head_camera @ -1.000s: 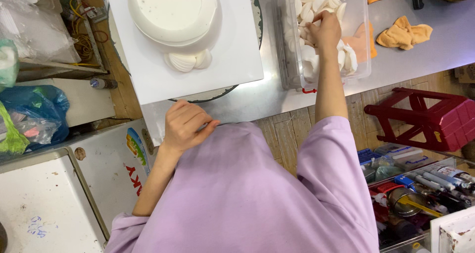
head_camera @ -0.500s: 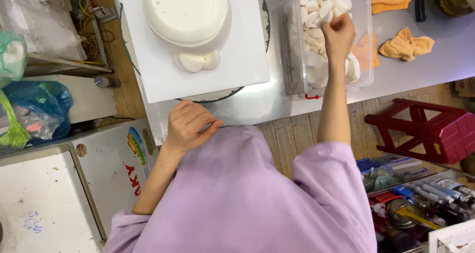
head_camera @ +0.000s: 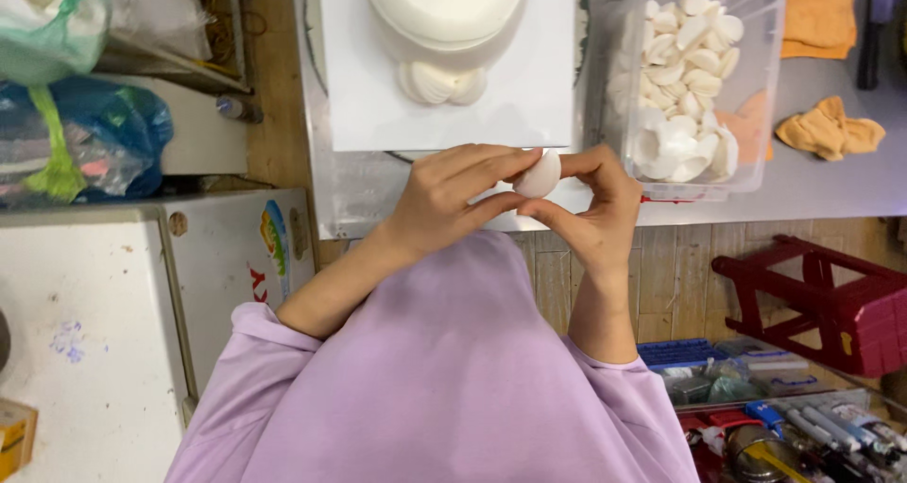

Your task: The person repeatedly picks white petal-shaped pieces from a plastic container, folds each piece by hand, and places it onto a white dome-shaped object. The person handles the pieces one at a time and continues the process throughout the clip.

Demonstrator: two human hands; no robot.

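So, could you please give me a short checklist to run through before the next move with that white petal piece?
1. White petal is held by both hands: ok, the left hand and right hand pinch it between fingertips.
2. Petal is whole: cannot tell, fingers cover its edges.
3. Space beside the petals already at the cake's base: ok, the white board is bare on both sides.
4. White cake is fully in view: not ok, its top is cut off by the frame.
5. More petals within reach: ok, the clear tub holds many.
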